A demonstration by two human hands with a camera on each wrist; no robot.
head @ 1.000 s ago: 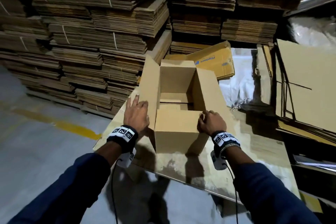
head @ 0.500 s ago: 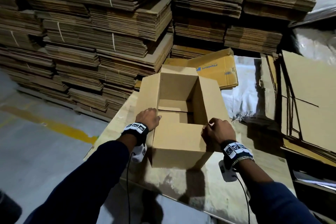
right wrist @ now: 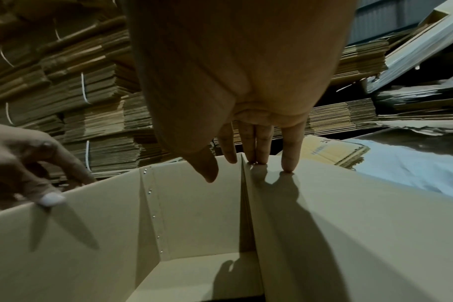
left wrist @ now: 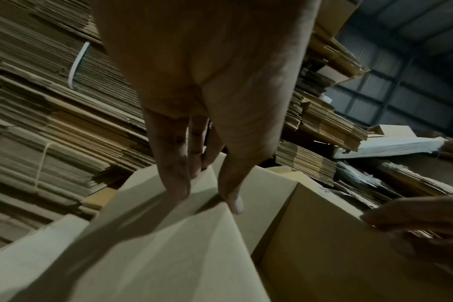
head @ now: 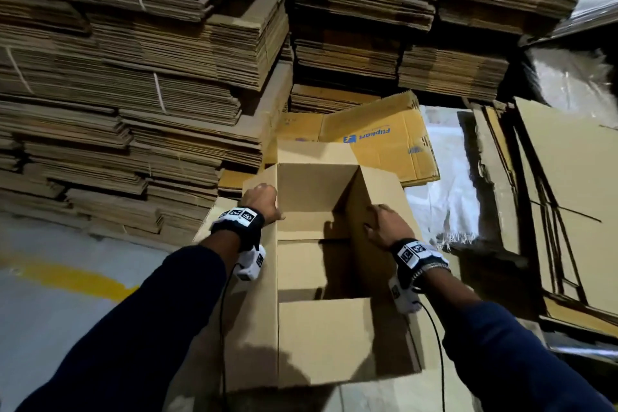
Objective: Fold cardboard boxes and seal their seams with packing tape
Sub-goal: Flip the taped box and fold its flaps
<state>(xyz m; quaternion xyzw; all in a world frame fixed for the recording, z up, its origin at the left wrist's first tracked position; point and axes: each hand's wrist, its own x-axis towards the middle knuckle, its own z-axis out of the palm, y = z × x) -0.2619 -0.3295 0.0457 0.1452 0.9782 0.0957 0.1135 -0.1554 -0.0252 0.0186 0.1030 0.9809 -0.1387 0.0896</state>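
The only word that reads clearly is the blue brand name "Flipkart", with a small blue logo square beside it, printed upside down on a yellow flattened carton right of centre in the head view. More blue print sits near that carton's right edge, too small to read. In the right wrist view the same carton shows faint print, illegible. The wristbands bear black-and-white square marker patterns, not text.

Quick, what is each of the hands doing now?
Left hand: grips the left flap of the open box.
Right hand: straight fingers press the right flap.
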